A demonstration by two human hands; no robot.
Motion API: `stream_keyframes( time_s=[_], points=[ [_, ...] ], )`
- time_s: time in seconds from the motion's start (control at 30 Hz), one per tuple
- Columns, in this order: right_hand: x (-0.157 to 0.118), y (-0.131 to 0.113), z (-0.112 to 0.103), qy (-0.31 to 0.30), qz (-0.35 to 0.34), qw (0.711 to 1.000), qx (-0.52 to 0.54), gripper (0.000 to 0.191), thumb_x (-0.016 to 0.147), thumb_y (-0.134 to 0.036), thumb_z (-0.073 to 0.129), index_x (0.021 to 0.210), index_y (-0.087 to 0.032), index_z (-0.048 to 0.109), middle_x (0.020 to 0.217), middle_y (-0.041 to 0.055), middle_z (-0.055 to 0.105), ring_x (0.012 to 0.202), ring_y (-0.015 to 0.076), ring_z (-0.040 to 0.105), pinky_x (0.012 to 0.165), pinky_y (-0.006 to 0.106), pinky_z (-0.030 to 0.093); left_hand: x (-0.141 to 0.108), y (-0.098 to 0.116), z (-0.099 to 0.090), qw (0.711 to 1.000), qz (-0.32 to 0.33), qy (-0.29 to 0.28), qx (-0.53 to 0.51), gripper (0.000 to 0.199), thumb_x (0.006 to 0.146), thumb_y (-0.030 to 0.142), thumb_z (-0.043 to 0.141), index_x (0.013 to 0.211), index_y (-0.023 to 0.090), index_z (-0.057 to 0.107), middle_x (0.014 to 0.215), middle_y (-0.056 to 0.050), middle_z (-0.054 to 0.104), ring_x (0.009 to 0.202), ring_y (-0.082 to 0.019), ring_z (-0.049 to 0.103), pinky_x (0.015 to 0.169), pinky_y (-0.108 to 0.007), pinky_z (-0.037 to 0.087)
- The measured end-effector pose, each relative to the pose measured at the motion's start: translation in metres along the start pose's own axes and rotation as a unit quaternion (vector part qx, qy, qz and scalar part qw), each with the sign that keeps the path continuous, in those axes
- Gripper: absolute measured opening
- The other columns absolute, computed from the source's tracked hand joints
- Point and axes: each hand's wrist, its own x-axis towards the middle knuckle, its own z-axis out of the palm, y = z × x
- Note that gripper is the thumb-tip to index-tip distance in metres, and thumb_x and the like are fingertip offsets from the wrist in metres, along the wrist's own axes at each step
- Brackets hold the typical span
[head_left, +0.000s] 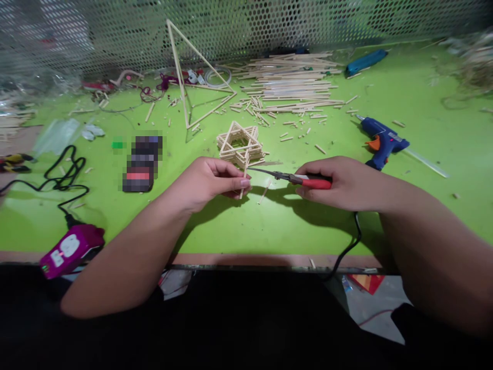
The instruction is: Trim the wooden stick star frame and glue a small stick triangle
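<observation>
In the head view, the green tabletop (269, 226) is bounded by a perforated metal screen (246, 31) at the far side and by a pinkish near edge (246, 259) just below the forearms. Only a narrow gap is left between the two hands, and the tips of the needle-nose pliers (277, 177) are held just beside a thin wooden stick (244, 177). A star-shaped stick frame (241, 145), built of layered sticks, lies flat on the tabletop just beyond the hands, slightly left of centre; whether the stick is joined to it cannot be told. The stick is grasped upright by the curled fingers of the left hand (210, 182). The pliers' red handles (316, 181) are clenched in the right hand (339, 184), with the forearm reaching in from the lower right. A blue hot glue gun (383, 141) lies beyond the right hand, and loose sticks (288, 77) are heaped farther back.
</observation>
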Motion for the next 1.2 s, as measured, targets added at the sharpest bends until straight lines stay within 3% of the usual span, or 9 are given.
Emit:
stream_keyframes(
  time_s=[0.27,0.73,0.97,1.2],
  points=[
    [-0.001,-0.002,0.000,-0.011,0.010,1.000,0.008,0.029,0.091,-0.054,0.068,0.094,-0.025,0.071,0.082,0.0011,0.071,0.072,0.0208,0.060,0.066,0.034,0.040,-0.002,0.004,0.000,1.000,-0.008,-0.008,-0.001,0.028,0.068,0.034,0.105,0.079,0.016,0.087,0.080,-0.008,0.084,0.066,-0.016,0.077,0.066,-0.027,0.066],
    [0.000,-0.002,-0.001,-0.024,0.012,1.000,0.003,0.034,0.093,-0.057,0.066,0.102,-0.025,0.070,0.088,0.0032,0.072,0.075,0.0221,0.062,0.066,0.034,0.040,-0.003,0.007,0.002,1.000,-0.005,-0.013,-0.006,0.026,0.070,0.034,0.103,0.079,0.016,0.086,0.081,-0.008,0.084,0.067,-0.015,0.076,0.069,-0.029,0.066],
    [0.001,-0.004,0.002,-0.012,-0.006,1.000,-0.005,0.027,0.092,-0.052,0.066,0.095,-0.026,0.067,0.085,0.0024,0.071,0.075,0.0217,0.061,0.066,0.033,0.041,-0.002,0.003,-0.001,1.000,0.004,-0.005,0.028,0.030,0.069,0.039,0.103,0.079,0.017,0.085,0.081,-0.008,0.083,0.068,-0.018,0.077,0.071,-0.033,0.068],
    [0.004,-0.006,0.013,0.029,0.019,0.999,-0.026,0.020,0.086,-0.045,0.068,0.095,-0.027,0.070,0.083,0.0008,0.072,0.073,0.0221,0.061,0.068,0.034,0.040,-0.003,0.007,0.000,0.996,0.053,0.013,0.072,0.031,0.071,0.040,0.103,0.079,0.017,0.085,0.077,-0.006,0.081,0.070,-0.017,0.075,0.072,-0.030,0.065]
  ],
)
